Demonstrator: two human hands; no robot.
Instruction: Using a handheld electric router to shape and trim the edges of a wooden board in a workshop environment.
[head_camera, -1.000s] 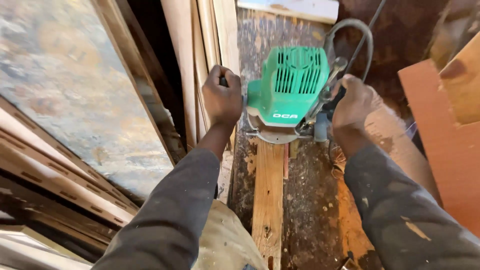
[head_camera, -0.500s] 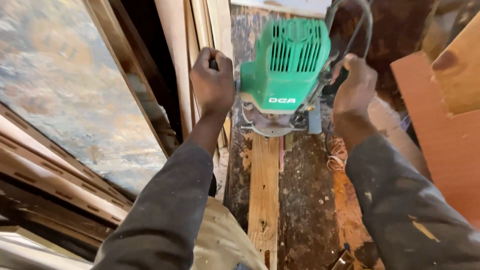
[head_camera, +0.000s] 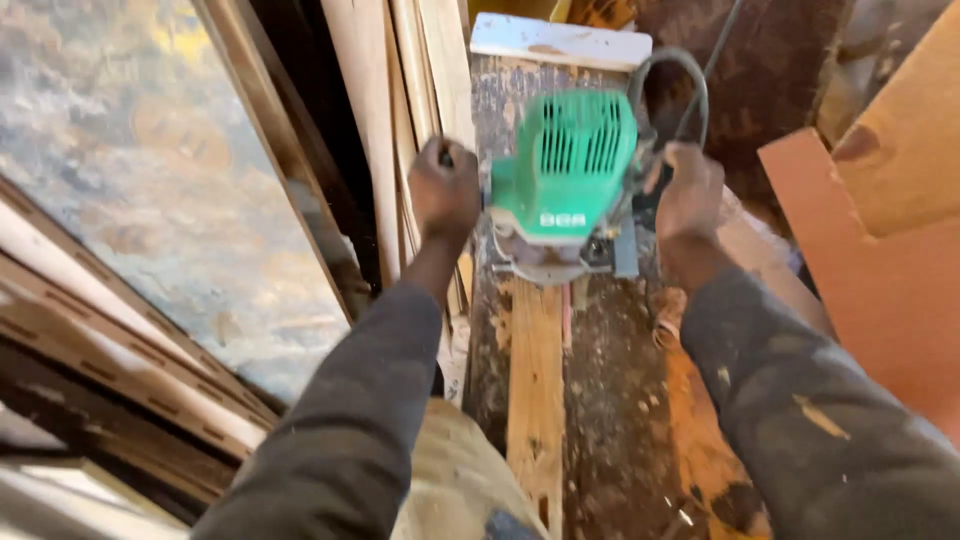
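A green electric router (head_camera: 570, 180) stands on a long light wooden strip (head_camera: 535, 400) that lies along a dark, dusty workbench (head_camera: 620, 420). My left hand (head_camera: 445, 190) is closed on the router's left side handle. My right hand (head_camera: 688, 190) is closed on its right side handle. A black power cable (head_camera: 680, 75) loops up behind the tool. The router's metal base (head_camera: 545, 262) rests on the strip's far part, and the cutter is hidden beneath it.
Several long wooden boards (head_camera: 400, 120) lean at the left of the bench. A white-painted block (head_camera: 560, 42) lies across the bench's far end. Orange-brown panels (head_camera: 880, 250) stand at the right. Wood shavings (head_camera: 670, 325) lie near my right wrist.
The router has slid away from me along the strip, with both hands on its handles. More of the strip shows behind its base.
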